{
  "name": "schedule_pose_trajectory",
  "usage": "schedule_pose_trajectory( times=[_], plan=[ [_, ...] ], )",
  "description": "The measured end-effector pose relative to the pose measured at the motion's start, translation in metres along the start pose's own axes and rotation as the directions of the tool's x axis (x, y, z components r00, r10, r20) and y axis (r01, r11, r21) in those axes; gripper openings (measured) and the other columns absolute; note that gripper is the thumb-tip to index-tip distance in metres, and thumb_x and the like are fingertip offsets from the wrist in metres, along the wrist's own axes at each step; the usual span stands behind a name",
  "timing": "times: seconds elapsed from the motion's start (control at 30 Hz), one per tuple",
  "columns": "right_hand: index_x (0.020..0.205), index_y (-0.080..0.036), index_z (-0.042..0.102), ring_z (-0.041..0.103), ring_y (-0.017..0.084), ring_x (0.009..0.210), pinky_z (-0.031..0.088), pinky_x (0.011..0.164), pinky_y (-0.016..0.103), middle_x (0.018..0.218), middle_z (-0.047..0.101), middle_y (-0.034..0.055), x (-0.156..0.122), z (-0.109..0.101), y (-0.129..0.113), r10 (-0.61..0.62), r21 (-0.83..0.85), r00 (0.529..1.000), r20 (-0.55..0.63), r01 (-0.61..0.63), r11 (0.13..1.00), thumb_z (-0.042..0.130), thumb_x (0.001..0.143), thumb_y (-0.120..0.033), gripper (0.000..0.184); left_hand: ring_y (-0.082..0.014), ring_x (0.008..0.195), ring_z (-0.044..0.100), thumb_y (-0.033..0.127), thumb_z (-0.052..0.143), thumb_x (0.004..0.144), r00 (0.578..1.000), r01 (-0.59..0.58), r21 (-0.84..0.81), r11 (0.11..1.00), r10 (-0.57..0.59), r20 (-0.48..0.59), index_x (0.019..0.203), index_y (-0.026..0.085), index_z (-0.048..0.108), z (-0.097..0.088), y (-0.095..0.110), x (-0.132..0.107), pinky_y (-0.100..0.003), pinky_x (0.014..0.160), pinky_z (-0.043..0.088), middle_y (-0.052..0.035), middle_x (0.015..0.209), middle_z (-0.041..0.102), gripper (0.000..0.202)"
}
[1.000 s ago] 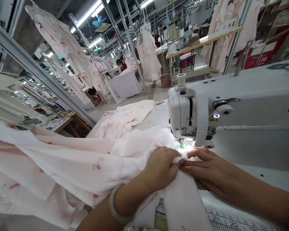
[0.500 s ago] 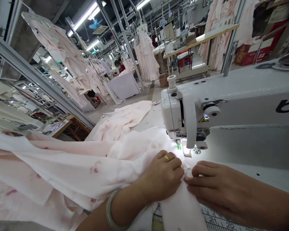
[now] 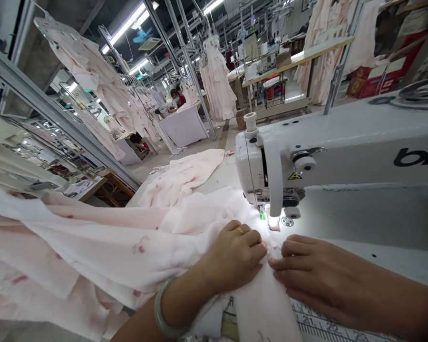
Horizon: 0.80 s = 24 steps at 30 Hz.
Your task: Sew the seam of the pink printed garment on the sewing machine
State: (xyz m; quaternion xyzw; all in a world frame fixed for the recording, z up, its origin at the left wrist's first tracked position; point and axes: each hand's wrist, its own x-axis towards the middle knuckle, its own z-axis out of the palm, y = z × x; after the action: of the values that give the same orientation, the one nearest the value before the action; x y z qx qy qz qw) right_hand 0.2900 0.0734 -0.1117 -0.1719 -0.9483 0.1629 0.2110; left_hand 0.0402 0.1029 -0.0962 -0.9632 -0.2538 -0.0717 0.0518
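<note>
Pale pink fabric (image 3: 185, 237) with small reddish floral marks spreads over the left of the table and runs up to the needle area of a white sewing machine (image 3: 257, 161). My left hand (image 3: 235, 256), with a ring and a bangle, is closed on the fabric just in front of the presser foot (image 3: 262, 213). My right hand (image 3: 306, 266) pinches the fabric's right edge beside it, thumb and fingers close together. Between the hands a strip of the fabric hangs toward me. The fingertips of my left hand are partly hidden in the folds.
A printed ruler scale (image 3: 328, 325) lies along the near table edge. Another pink piece (image 3: 189, 173) rests behind the fabric. A metal rail (image 3: 57, 114) slants at left, with garments hanging beyond. Someone in a mask (image 3: 178, 99) sits at a far table.
The view has shifted slightly, so the machine and both hands appear a little further left. Both hands keep their hold on the fabric near the needle.
</note>
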Motion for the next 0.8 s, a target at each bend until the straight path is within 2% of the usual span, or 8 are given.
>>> schedule_pose_trajectory(
  times=[0.1,0.2,0.3,0.4,0.53,0.67,0.8],
  plan=[
    [0.097,-0.02,0.066,0.056,0.022,0.087,0.044,0.079,0.041,0.094,0.072,0.004,0.001,-0.002,0.001,-0.021,0.0,0.998,-0.053,0.021,1.0,0.046,0.116,-0.02,0.028,-0.0227,0.097,0.068,0.02,0.065,0.098,0.998,0.034,-0.016,0.999,-0.033,0.057,0.098,0.019,0.07,-0.008,0.006,0.0,-0.041,0.09,0.051,-0.005,0.103,0.075,0.006],
    [0.104,-0.021,0.071,0.06,0.021,0.086,0.046,0.083,0.04,0.094,0.074,0.0027,0.002,-0.004,0.005,-0.021,-0.073,0.982,-0.19,0.008,0.997,0.049,0.115,-0.018,0.024,-0.0247,0.105,0.068,0.021,0.063,0.098,0.994,0.06,-0.05,0.997,-0.055,0.094,0.114,0.017,0.071,-0.016,0.011,-0.004,-0.042,0.096,0.051,-0.0071,0.112,0.075,0.018],
    [0.123,-0.021,0.071,0.068,0.024,0.1,0.05,0.092,0.042,0.113,0.077,0.0061,0.002,-0.002,0.013,0.009,-0.175,0.952,-0.306,-0.066,0.982,0.053,0.115,-0.025,0.02,-0.0266,0.114,0.068,0.022,0.059,0.1,0.997,0.055,-0.06,0.997,-0.051,0.057,0.126,0.015,0.069,-0.018,0.014,-0.012,-0.043,0.1,0.052,-0.0091,0.123,0.075,0.029],
    [0.136,-0.022,0.069,0.07,0.025,0.111,0.053,0.098,0.043,0.127,0.078,0.007,0.001,0.002,0.019,0.017,-0.222,0.954,-0.299,-0.087,0.971,0.055,0.114,-0.03,0.027,-0.0277,0.125,0.067,0.022,0.056,0.103,0.999,0.037,-0.07,0.997,-0.035,0.031,0.132,0.013,0.067,-0.015,0.015,-0.016,-0.044,0.104,0.051,-0.0104,0.129,0.076,0.032],
    [0.133,-0.025,0.071,0.073,0.025,0.106,0.056,0.093,0.044,0.125,0.079,0.0045,0.001,0.004,0.025,0.016,-0.255,0.964,-0.266,-0.086,0.963,0.055,0.113,-0.03,0.026,-0.0283,0.129,0.067,0.023,0.055,0.104,0.996,0.039,-0.061,0.997,-0.034,0.086,0.131,0.013,0.068,-0.01,0.01,-0.01,-0.043,0.104,0.052,-0.0106,0.128,0.077,0.032],
    [0.139,-0.031,0.07,0.076,0.029,0.099,0.053,0.088,0.05,0.117,0.081,0.0033,0.002,0.005,0.032,0.002,-0.322,0.937,-0.349,-0.122,0.939,0.051,0.113,-0.03,0.032,-0.029,0.125,0.069,0.022,0.055,0.105,0.987,0.067,-0.03,0.997,-0.062,0.148,0.132,0.014,0.068,-0.007,0.001,0.004,-0.044,0.103,0.052,-0.0106,0.127,0.076,0.032],
    [0.143,-0.035,0.068,0.078,0.03,0.096,0.053,0.093,0.053,0.118,0.08,0.0039,0.0,0.009,0.035,0.037,-0.342,0.924,-0.382,-0.179,0.923,0.049,0.112,-0.03,0.037,-0.0289,0.123,0.07,0.023,0.056,0.105,0.987,0.063,-0.019,0.998,-0.06,0.149,0.129,0.014,0.069,-0.004,-0.008,0.012,-0.045,0.103,0.053,-0.0097,0.128,0.076,0.029]
  ],
)
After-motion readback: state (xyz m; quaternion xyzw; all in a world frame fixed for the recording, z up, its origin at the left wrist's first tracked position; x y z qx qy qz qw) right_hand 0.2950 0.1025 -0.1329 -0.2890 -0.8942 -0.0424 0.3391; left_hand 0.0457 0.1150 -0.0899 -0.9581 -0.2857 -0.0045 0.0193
